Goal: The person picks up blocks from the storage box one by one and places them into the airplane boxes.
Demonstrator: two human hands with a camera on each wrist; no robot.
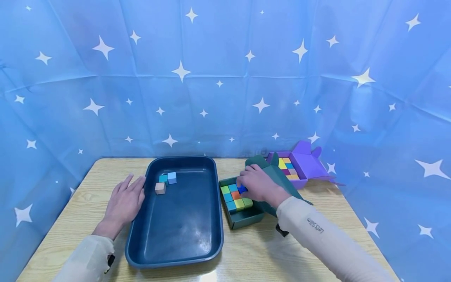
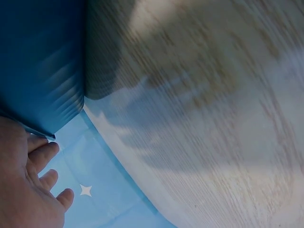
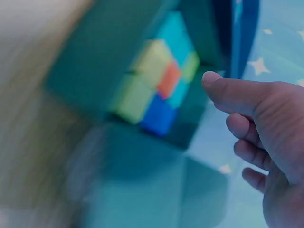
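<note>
My left hand (image 1: 125, 199) rests on the left rim of a dark blue tray (image 1: 176, 231), fingers fairly straight; the left wrist view shows its fingertips by the rim. Inside the tray are a teal cube (image 1: 163, 178), a light blue cube (image 1: 172, 178) and a plain wooden cube (image 1: 160, 188). Over a green box (image 1: 246, 222) hangs my right hand (image 1: 258, 182), its fingers loosely bent. Several coloured cubes fill part of that box, among them an orange cube (image 3: 168, 80) and a dark blue cube (image 3: 159, 114). Nothing shows between the right hand's thumb and fingers.
Behind the green box stands a purple box (image 1: 299, 183) with coloured cubes, its lid folded out to the right. The green lid (image 1: 276, 176) lies open under my right forearm. A blue starred curtain (image 1: 225, 98) surrounds the wooden table (image 1: 239, 254).
</note>
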